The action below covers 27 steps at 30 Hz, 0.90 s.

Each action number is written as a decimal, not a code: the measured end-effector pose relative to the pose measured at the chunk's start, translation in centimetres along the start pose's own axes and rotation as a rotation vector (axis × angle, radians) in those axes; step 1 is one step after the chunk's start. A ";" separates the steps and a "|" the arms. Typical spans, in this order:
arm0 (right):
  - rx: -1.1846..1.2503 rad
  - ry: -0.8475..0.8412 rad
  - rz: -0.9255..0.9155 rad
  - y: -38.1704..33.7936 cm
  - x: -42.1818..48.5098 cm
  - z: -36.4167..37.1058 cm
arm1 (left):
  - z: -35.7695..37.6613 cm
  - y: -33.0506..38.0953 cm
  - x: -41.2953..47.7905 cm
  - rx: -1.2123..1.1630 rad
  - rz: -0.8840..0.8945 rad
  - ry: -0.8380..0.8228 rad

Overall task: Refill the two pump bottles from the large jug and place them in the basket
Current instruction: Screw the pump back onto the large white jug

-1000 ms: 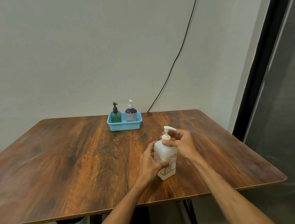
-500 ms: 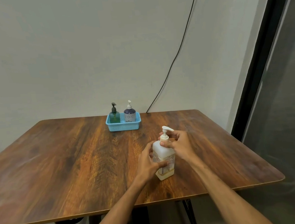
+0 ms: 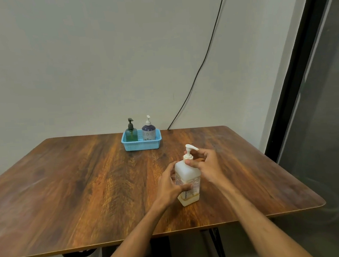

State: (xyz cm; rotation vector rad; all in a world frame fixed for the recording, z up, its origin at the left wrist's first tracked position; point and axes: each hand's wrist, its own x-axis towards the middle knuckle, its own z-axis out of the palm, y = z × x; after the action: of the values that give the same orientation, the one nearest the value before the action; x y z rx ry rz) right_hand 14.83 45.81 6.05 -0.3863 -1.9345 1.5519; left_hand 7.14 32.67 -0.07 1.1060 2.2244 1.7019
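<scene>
Seemingly near-empty and light, the square translucent white plastic jug (image 3: 188, 175) stands on the brown wooden table (image 3: 86, 176), toward its near edge. Left hand (image 3: 169, 186) wraps its smooth, rigid body; right hand (image 3: 205, 164) pinches the pump collar (image 3: 188, 157), a sound hold.

Jug (image 3: 189, 173) words too small to read; left hand (image 3: 168, 187) hides part. Basket (image 3: 141, 146) wall hides green bottle (image 3: 131, 133), purple bottle (image 3: 149, 132) bottoms. Table (image 3: 66, 178) left corner cut off.

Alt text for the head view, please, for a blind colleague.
The left hand grips a large white jug standing on a wooden table while the right hand pinches its pump collar. Farther back, a blue basket holds a green bottle and a purple bottle.
</scene>
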 end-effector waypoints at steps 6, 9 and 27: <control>-0.144 0.142 -0.078 1.4 -0.5 1.4 | 0.0 -0.1 0.1 -0.014 -0.024 -0.004; -0.108 0.029 -0.018 0.7 -0.1 0.6 | 0.0 -0.2 0.1 -0.005 -0.027 -0.001; 0.025 -0.243 0.171 5.2 -4.0 -3.9 | -1.2 -1.4 -1.5 -0.097 -0.101 -0.148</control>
State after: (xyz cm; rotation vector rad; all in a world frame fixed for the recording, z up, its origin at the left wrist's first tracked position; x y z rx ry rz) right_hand 19.57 47.92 0.44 -0.3758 -2.1089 1.8026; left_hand 6.93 30.66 -1.37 1.0427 2.0500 1.6130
